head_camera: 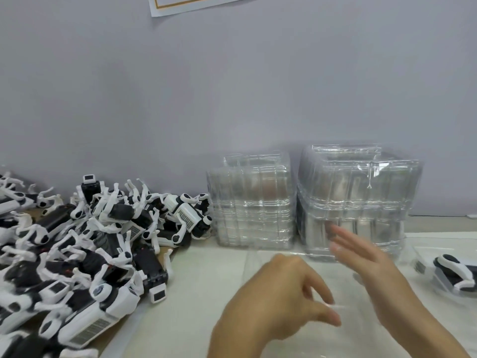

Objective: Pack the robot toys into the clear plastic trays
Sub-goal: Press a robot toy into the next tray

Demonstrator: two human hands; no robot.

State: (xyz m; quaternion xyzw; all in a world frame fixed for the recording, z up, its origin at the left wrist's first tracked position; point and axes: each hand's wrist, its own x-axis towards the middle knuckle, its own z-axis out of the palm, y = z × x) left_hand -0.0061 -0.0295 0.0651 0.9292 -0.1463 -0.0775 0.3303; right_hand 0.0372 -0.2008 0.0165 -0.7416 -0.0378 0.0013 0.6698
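A big pile of black-and-white robot toys (pixel 85 244) covers the left of the table. Two stacks of clear plastic trays stand at the back, one in the middle (pixel 254 202) and a taller one to its right (pixel 358 192). My left hand (pixel 278 293) pinches the edge of a clear tray (pixel 320 339) that lies blurred in front of me. My right hand (pixel 366 257) is stretched out with straight fingers in front of the right stack, blurred by motion. One robot toy (pixel 454 276) lies in a clear tray at the right edge.
A grey wall (pixel 232 86) rises right behind the stacks, with a paper sheet (pixel 196 3) stuck on it at the top. The toys on the left lie on brown cardboard (pixel 121 332). A pale cloth (pixel 206 275) covers the table between pile and stacks.
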